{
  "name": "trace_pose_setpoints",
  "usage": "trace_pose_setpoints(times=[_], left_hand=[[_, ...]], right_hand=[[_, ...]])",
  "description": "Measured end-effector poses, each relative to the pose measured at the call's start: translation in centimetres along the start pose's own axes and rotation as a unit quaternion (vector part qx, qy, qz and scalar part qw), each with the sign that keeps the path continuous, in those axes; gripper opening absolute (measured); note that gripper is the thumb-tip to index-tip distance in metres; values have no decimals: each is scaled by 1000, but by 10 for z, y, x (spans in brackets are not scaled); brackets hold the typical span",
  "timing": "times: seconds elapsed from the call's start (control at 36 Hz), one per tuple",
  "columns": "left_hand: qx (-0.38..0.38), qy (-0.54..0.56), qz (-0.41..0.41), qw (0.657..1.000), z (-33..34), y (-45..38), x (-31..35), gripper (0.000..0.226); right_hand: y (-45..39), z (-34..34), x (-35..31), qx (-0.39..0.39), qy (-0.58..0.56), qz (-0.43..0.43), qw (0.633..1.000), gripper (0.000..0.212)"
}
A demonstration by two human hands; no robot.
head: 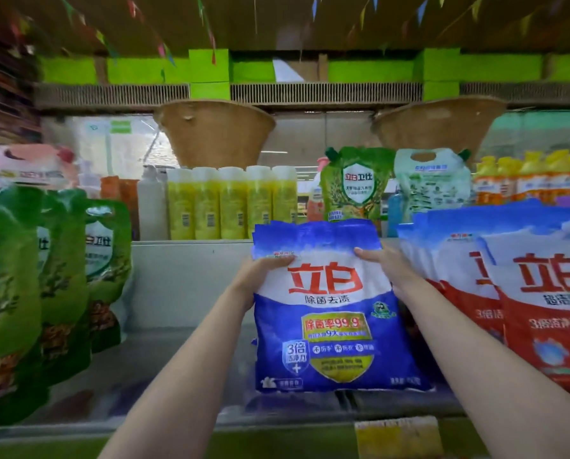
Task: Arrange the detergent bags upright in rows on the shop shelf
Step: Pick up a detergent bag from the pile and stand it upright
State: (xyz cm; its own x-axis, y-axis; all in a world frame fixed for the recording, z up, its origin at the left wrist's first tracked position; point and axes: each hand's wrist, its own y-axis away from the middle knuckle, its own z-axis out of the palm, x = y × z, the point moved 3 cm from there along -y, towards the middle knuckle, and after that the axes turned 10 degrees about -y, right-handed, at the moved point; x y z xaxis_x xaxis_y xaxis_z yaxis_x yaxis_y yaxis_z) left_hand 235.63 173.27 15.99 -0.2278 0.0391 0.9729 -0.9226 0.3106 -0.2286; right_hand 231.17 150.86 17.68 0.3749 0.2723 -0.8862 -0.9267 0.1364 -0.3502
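There is one view only, from the person's head, facing straight into the shop shelf [184,369] at close range and tipped slightly down. Both forearms reach out from the bottom edge. Its wide angle takes in the hanging baskets [215,132] above and the shelf's front edge below.

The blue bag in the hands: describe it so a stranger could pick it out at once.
On the lower shelf, look between the green pouches on the left and the red bags on the right. The blue bag stands upright there, gripped at its top corners by the left hand and right hand. It alone has a blue lower half with a yellow panel.
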Motion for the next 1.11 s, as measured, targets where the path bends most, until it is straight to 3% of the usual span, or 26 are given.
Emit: trace_pose_setpoints(times=[0.08,0.22,0.31,0.39,0.47,0.58,0.67,0.75,0.83,0.94,1.03,1.11], left_hand=[[-18,18,-2,1000,-1,-2,0,55],[-57,35,13,998,-1,5,5,18],[2,33,74,997,-1,10,16,13],[123,-5,116,986,-5,14,29,6],[218,1,162,962,-20,14,45,6],[207,21,212,955,-54,20,70,14],[225,-88,189,952,-72,26,64,9],[221,-85,155,959,-84,35,41,5],[161,-27,132,978,-80,42,29,24],[115,9,123,986,-63,53,15,33],[118,22,115,986,-51,51,8,54],[167,54,110,978,-42,45,9,59]], right_hand=[[2,-3,0,-3,4,8,1000,11],[8,-1,2,-19,1,1,1000,9],[12,3,-1,-12,16,-47,999,15],[11,21,-12,-4,36,-92,995,12],[6,46,-30,-26,40,-128,991,24],[-5,65,-36,-82,63,-126,987,24],[-8,60,-13,-72,96,-92,989,15],[-5,57,8,-51,93,-64,992,30],[2,58,12,-56,94,-36,993,33],[18,50,26,-98,101,21,990,30],[28,52,47,-114,49,87,988,28],[29,60,52,-104,-8,92,990,29]])
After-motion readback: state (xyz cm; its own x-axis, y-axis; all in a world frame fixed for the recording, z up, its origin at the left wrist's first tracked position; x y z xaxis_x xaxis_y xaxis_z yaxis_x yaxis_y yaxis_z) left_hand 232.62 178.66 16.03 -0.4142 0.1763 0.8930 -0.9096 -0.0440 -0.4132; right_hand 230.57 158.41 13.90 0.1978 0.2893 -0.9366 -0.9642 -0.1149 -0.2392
